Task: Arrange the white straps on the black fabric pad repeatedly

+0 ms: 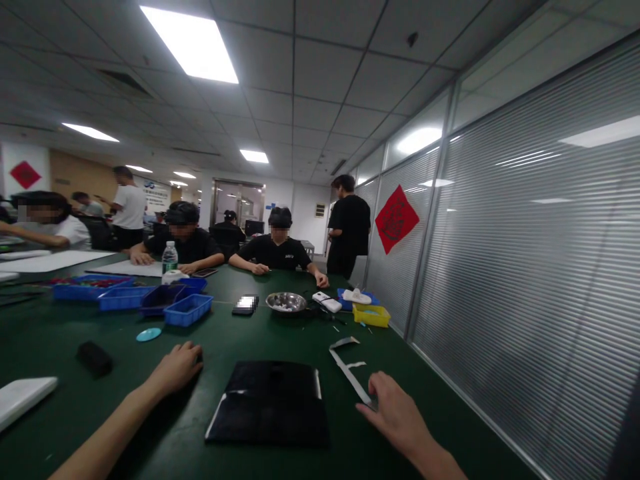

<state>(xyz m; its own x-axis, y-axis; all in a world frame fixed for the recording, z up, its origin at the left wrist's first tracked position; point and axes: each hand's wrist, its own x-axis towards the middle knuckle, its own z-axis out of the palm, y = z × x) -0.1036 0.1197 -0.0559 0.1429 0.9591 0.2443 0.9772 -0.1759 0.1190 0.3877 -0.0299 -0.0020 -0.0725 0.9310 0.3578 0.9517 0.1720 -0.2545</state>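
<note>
In the head view we see a green desk [435, 393] with a smooth, matte surface, and on it, between our hands, lies a glossy black four-sided panel [273, 407], flat, with light glinting along its side edges. Our left hand [177, 367] rests palm down beyond the panel's left side, fingers released and loosely bent. Our right hand [395, 410] is at the near end of a thin, pale, angular strip [350, 377] that bends at its far corner and carries a short side tab; whether our fingers grip it or only touch it, we cannot tell. Near our left hand sit a round, pale-blue disc [149, 335] and a dark, oblong block [95, 359]. Farther off stand a shiny, round metal bowl [299, 307] holding small white pieces, and a rectangular yellow plastic tray [371, 321].
</note>
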